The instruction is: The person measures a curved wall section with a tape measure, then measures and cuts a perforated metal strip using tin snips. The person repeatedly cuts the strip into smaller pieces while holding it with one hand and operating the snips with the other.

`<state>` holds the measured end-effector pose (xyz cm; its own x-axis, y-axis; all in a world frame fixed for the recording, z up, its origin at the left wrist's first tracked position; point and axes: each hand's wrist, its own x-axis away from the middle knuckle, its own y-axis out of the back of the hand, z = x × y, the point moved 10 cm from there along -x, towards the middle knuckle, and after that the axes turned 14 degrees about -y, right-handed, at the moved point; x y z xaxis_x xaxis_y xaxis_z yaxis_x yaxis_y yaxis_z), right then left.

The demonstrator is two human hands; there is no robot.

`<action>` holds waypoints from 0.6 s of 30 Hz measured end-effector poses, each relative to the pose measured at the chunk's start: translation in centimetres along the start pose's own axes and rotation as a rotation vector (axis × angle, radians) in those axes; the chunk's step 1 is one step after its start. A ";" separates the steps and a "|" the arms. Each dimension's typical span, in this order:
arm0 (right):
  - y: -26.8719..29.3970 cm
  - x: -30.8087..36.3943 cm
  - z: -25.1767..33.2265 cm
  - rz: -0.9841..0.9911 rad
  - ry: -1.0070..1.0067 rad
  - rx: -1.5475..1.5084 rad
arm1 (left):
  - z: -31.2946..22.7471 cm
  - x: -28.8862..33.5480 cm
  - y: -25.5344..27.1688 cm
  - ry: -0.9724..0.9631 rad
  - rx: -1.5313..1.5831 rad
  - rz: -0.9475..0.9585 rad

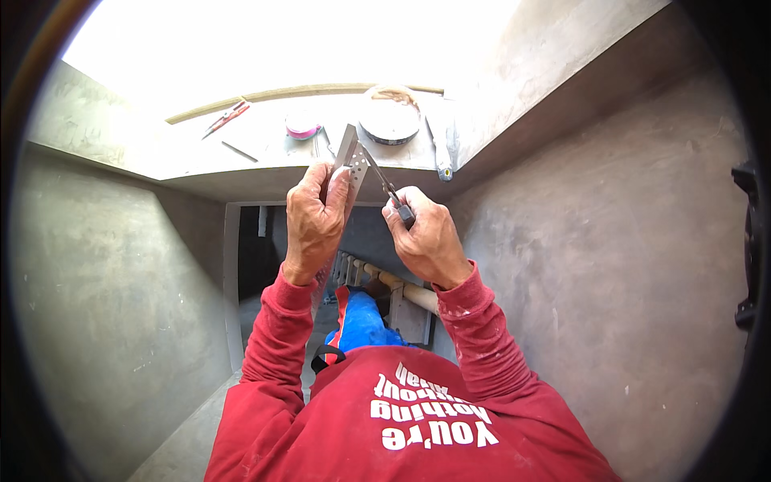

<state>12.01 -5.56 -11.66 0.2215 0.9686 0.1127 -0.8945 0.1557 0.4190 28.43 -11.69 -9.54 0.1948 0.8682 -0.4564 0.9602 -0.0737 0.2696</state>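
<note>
My left hand (316,213) grips a long perforated metal corner bead (357,165), its fingers and thumb closed around it. The bead's far end points up toward the ledge, and its lower length passes behind my left forearm. In my closed right hand (428,233) is a pair of snips (379,172) with slender dark blades and a black handle. The blade tips lie at the bead's perforated edge, close to its upper end. Whether the blades are apart or together is too small to tell.
On the bright ledge (201,163) stand a round tub (389,120) and a pink-and-white spool (303,126). A red-handled tool (228,117), a thin rod (239,151), a long wooden strip (313,90) and a blade tool (442,153) also lie there. Plastered walls flank me; wooden rails (385,277) are below.
</note>
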 end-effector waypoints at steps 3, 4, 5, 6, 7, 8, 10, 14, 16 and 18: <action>0.3 -0.2 0.1 -0.005 0.007 0.030 | -0.1 -0.2 0.1 -0.018 -0.030 0.009; 0.5 -0.2 0.1 -0.007 0.002 0.047 | 0.0 -0.2 0.0 -0.016 -0.047 0.017; 0.8 -0.3 0.3 -0.014 0.012 0.058 | -0.1 -0.2 0.0 -0.035 -0.056 0.020; 1.1 -0.3 0.4 -0.023 0.020 0.074 | -0.2 -0.3 0.0 -0.042 -0.070 0.029; 1.3 -0.3 0.6 -0.032 0.028 0.090 | -0.2 -0.2 0.0 -0.048 -0.087 0.034; 1.3 -0.3 0.4 -0.014 0.005 0.111 | -0.2 -0.3 -0.1 -0.050 -0.075 0.034; 1.2 -0.5 0.0 0.022 -0.041 0.152 | -0.1 -0.3 -0.1 -0.053 -0.054 0.028; 1.8 -0.7 0.3 0.000 -0.013 0.162 | -0.1 -0.4 -0.2 -0.056 -0.048 0.046; 1.9 -0.8 0.1 0.004 -0.017 0.174 | 0.2 -0.4 -0.3 -0.025 -0.045 0.063; 2.0 -0.9 -0.1 0.030 -0.006 0.147 | 0.1 -0.5 -0.2 -0.032 -0.042 0.063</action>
<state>10.03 -6.13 -11.01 0.1984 0.9712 0.1320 -0.8342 0.0966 0.5430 28.13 -12.12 -9.47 0.2615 0.8463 -0.4641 0.9367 -0.1064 0.3336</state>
